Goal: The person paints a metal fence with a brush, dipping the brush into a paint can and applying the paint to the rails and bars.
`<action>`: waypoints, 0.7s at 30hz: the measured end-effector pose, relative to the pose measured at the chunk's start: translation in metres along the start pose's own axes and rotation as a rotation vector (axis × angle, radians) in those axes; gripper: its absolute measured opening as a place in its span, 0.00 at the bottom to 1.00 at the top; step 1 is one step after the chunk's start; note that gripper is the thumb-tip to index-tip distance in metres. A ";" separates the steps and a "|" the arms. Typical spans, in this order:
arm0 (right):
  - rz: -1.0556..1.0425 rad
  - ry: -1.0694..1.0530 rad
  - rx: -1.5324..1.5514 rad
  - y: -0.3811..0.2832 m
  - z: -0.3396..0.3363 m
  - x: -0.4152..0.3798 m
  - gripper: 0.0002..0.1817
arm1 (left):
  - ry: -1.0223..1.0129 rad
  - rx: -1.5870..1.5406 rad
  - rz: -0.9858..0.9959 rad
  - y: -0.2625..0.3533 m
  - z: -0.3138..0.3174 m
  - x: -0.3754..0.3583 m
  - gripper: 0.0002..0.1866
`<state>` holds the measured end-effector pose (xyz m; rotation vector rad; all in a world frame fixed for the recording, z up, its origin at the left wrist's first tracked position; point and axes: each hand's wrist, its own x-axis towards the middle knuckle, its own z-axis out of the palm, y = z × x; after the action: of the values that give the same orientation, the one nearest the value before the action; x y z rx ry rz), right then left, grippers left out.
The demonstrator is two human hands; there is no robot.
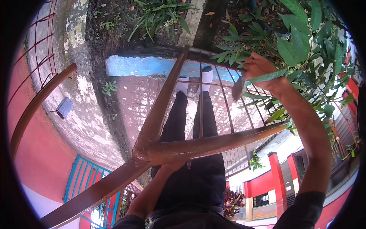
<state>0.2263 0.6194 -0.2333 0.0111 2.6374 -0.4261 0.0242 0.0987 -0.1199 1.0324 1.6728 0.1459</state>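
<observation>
A brown metal railing [213,144] with thick glossy pipes and thin bars crosses in front of my body. My right hand [264,70] is raised beyond the railing's right part, beside green leaves, its fingers closed. From it hangs a flat, brown-smeared paintbrush [238,88], blurred; its handle is mostly hidden in the fingers. A long leaf crosses in front of my right wrist. My left hand [172,168] is low, just under the pipe joint. The pipe covers its fingers, so I cannot see what they hold or touch.
My feet in white socks [206,76] stand near a blue-painted ledge [141,66]. Leafy branches [301,42] crowd the upper right. Another brown pipe [42,95] curves at left, near a small bluish block [65,107]. A teal gate [87,179] and red building [263,183] stand below.
</observation>
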 end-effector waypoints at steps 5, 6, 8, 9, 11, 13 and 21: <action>-0.026 0.189 -0.031 -0.019 0.003 0.003 0.02 | -0.074 -0.057 -0.076 0.003 -0.003 0.002 0.28; -0.018 0.127 -0.026 -0.021 0.000 0.008 0.04 | -0.066 -0.091 -0.059 0.005 -0.006 0.003 0.29; -0.002 0.008 -0.012 -0.031 -0.011 0.027 0.06 | -0.058 -0.120 -0.044 0.003 -0.005 0.002 0.29; -0.013 -0.163 -0.041 -0.032 -0.046 0.036 0.08 | -0.018 -0.004 0.014 -0.001 -0.001 -0.001 0.29; 0.071 -0.119 0.083 -0.030 -0.062 0.027 0.09 | 0.017 0.111 0.074 -0.007 0.004 -0.004 0.29; 0.236 -0.034 0.318 -0.029 -0.067 0.020 0.11 | 0.001 0.104 0.077 -0.007 0.005 -0.003 0.29; 0.174 -0.067 0.332 -0.015 -0.038 -0.011 0.12 | 0.019 0.128 0.081 0.000 0.002 0.003 0.28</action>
<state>0.2179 0.6169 -0.1922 0.3227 2.4454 -0.7819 0.0258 0.1000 -0.1225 1.1983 1.6754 0.1026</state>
